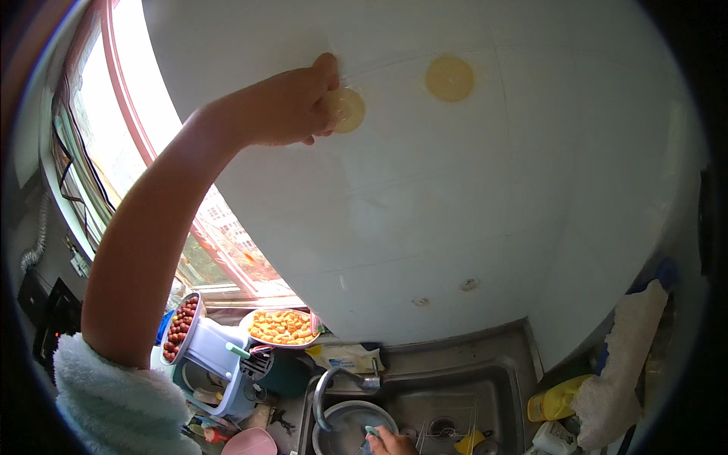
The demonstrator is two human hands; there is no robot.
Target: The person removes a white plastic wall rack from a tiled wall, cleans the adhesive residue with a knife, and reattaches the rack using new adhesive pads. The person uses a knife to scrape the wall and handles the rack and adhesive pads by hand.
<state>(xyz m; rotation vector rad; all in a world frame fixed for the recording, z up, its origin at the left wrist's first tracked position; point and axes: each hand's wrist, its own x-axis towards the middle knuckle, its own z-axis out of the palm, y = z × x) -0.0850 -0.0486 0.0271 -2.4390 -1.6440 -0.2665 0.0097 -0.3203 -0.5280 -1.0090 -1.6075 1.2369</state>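
My left hand (292, 106) is raised against the white tiled wall, its fingers closed at the left edge of a pale yellow round disc (346, 110). A second disc (450, 78) of the same colour sticks to the wall farther right. Low in the view, my right hand (393, 441) is over a grey round basin (355, 413) in the sink. A small teal-green thing (371, 431) shows at its fingertips, too little of it visible to tell its kind.
A curved faucet (322, 394) arches over the metal sink (497, 379). Containers of red fruit (180, 327) and orange snacks (280, 327) stand by the window. Yellow (557, 398) and white (555, 438) bottles are at the right. Two small marks (469, 284) dot the lower wall.
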